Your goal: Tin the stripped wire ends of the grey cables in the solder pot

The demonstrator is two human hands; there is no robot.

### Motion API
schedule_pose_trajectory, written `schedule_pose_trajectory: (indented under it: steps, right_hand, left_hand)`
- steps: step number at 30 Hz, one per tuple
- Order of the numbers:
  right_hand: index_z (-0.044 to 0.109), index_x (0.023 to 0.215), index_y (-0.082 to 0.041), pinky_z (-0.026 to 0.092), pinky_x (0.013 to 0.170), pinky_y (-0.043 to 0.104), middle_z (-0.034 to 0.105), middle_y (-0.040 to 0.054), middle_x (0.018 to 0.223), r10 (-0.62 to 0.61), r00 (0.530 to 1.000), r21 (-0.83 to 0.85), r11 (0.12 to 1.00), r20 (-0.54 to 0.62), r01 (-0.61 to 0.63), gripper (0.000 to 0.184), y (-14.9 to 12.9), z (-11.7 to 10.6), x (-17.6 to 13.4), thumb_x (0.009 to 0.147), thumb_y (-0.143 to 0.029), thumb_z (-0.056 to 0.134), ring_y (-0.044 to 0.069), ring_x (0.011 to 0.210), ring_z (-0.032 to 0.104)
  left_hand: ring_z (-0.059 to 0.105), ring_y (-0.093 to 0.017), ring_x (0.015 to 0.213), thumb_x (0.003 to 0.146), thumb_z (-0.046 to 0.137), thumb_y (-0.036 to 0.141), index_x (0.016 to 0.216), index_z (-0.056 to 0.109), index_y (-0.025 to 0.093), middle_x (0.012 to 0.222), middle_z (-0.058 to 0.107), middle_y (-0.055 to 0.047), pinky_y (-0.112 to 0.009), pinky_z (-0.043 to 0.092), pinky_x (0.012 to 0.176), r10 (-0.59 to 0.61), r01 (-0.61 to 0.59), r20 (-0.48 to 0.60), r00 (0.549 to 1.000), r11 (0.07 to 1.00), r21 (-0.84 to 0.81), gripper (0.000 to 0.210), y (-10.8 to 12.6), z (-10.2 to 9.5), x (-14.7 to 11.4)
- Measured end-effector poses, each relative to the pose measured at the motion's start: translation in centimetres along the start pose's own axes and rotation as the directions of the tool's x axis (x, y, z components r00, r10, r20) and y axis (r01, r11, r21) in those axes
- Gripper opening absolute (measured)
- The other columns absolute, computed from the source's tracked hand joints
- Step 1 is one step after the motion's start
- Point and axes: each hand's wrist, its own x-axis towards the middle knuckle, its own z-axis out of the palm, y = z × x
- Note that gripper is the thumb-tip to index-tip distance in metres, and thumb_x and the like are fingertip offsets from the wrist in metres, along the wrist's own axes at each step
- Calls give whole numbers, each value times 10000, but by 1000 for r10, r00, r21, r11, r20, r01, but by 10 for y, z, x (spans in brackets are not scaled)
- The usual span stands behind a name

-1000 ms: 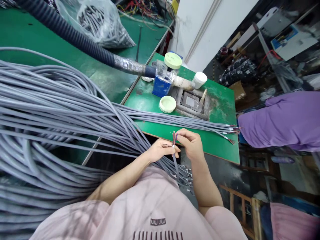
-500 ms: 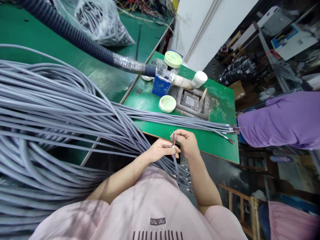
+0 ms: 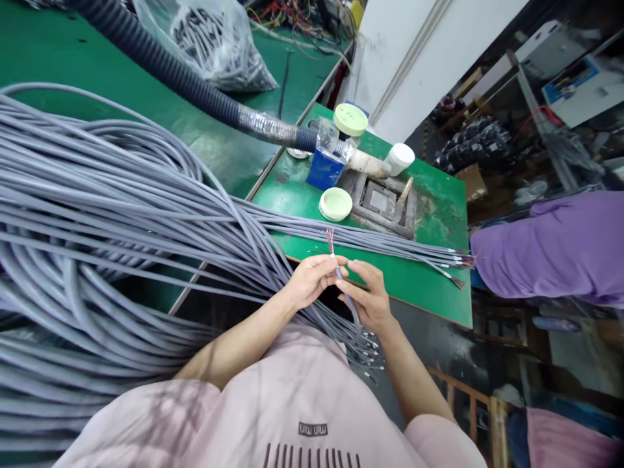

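My left hand (image 3: 314, 279) pinches a grey multi-core cable (image 3: 340, 273) just below its stripped end. Thin reddish wires (image 3: 330, 242) fan upward from a white band at that end. A little lower, my right hand (image 3: 368, 292) has its fingers around the same cable, partly hiding it. From there the cable hangs down toward a bunch of other grey cable ends (image 3: 365, 354) in front of my body. Beyond my hands, a row of grey cables (image 3: 390, 246) lies across the green bench (image 3: 429, 299), their stripped ends at the right edge.
Large coils of grey cable (image 3: 97, 227) fill the left side. A black hose (image 3: 195, 81) runs to a blue box (image 3: 324, 169) beside a solder-pot-like fixture (image 3: 383, 198). A pale green round dish (image 3: 335, 204) and white tub (image 3: 400, 158) stand nearby. A person in purple (image 3: 550, 247) is at right.
The held cable end has risen, and its wires now stand upright together instead of being spread between my fingers. My right hand has moved from the wires down to the cable sheath.
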Motion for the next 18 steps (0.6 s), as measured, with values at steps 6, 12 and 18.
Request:
schedule_pose_trajectory:
  steps: [6,12,18]
  right_hand:
    - [625,1076,-217,502,913,468,680,73,1056,173,882,-131,958,-438,-253,225,33,-38,34,919,-275,475,240,1037,626]
    - [630,919,-194,559,774,403,656,44,888,309,623,69,923,-718,-378,255,61,-72,80,938,-358,436,202,828,687]
    - [641,907,-196,541,825,396,701,42,850,380,813,92,920,-442,-380,246,60,-39,106,924,-365,464,200,829,689]
  left_hand:
    - [666,-145,676,750,708,410,954,731,143,811,738,-86,-235,519,629,-22,-87,304,952,937,339,336,16,17,-29]
    - [652,-219,987,831,611,372,995,713,169,1012,724,-108,-329,490,908,-162,-568,695,701,462,681,280,6,22,-32]
    - [606,-203,1081,867,525,233,992,661,211,1031,713,-48,-477,299,1076,397,-529,592,701,-266,806,186,-17,-17,5]
